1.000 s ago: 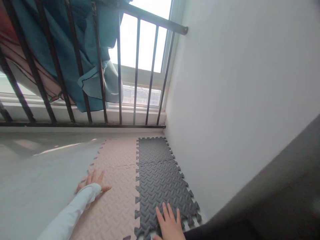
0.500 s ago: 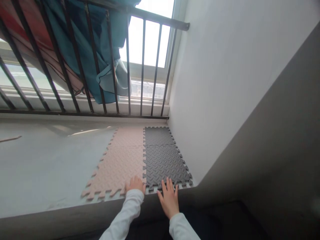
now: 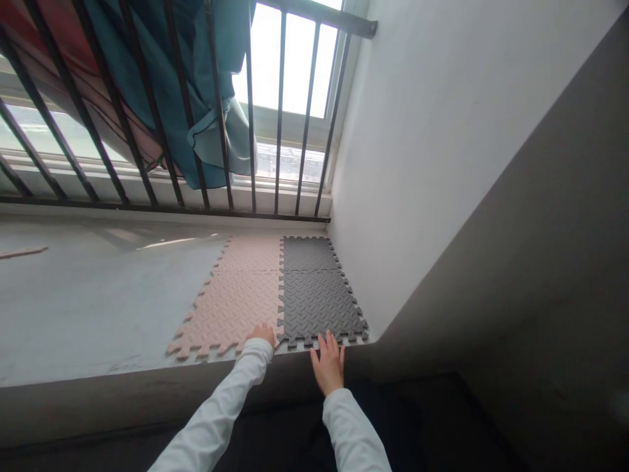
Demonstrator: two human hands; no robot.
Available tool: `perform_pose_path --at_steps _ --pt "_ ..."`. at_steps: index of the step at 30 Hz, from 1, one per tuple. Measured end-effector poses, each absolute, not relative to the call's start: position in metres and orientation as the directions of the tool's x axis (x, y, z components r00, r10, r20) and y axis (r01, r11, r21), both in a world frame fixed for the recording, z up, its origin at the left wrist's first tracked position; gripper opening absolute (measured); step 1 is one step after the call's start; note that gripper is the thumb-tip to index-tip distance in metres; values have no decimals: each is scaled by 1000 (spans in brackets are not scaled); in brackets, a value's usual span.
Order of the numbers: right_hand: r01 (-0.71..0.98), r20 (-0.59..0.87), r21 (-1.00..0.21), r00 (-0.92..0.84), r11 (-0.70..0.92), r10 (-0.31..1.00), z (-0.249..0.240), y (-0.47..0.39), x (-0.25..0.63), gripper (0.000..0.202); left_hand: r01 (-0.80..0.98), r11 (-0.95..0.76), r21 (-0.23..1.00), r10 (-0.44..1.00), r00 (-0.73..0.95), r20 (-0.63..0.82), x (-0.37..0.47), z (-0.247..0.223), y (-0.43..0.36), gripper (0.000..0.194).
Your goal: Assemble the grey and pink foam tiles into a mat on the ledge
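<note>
Pink foam puzzle mats lie on a pale ledge, joined along their side to dark grey foam puzzle mats. My left hand rests on the front edge of the pink mat, close to the seam with the grey one. Its fingers lie over the mat and are partly hidden by the back of the hand. At the front edge of the grey mat, my right hand has its fingers spread, the tips touching the toothed border. Nothing is held in it.
A dark metal railing runs along the back of the ledge, before a window. Blue cloth and red cloth hang behind its bars. A white wall borders the grey mats. A thin brown stick lies at far left.
The camera's view has tilted down, so the mats and ledge appear higher. My right hand has drawn back slightly toward the ledge's front edge. My left hand stays on the pink mat.
</note>
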State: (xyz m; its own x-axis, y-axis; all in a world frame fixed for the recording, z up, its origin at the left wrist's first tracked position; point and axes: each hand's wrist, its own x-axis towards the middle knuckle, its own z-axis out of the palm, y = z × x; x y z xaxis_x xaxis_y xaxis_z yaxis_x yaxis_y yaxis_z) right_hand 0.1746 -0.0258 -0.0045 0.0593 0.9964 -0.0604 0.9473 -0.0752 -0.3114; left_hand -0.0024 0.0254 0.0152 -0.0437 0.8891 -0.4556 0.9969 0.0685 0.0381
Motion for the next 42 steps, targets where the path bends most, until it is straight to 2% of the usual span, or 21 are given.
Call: perform_pose_path --at_steps 12,24,30,37,42 --pt "949 -34 -310 54 -61 998 -13 -24 175 47 1000 18 14 875 -9 -485 -8 8 30 49" --pt "943 -24 -328 53 -58 998 -15 -24 173 48 998 -51 47 891 67 -448 -21 19 26 39" --pt "941 -2 -333 62 -59 998 -16 -23 171 47 999 1 50 898 21 -439 -13 18 27 40" --pt "944 7 -327 59 -53 998 -22 -23 172 53 998 49 48 906 -24 -422 -3 15 26 50" --pt "949 -9 -312 52 -52 999 -25 -22 172 54 998 63 31 909 -45 -414 2 16 23 45"
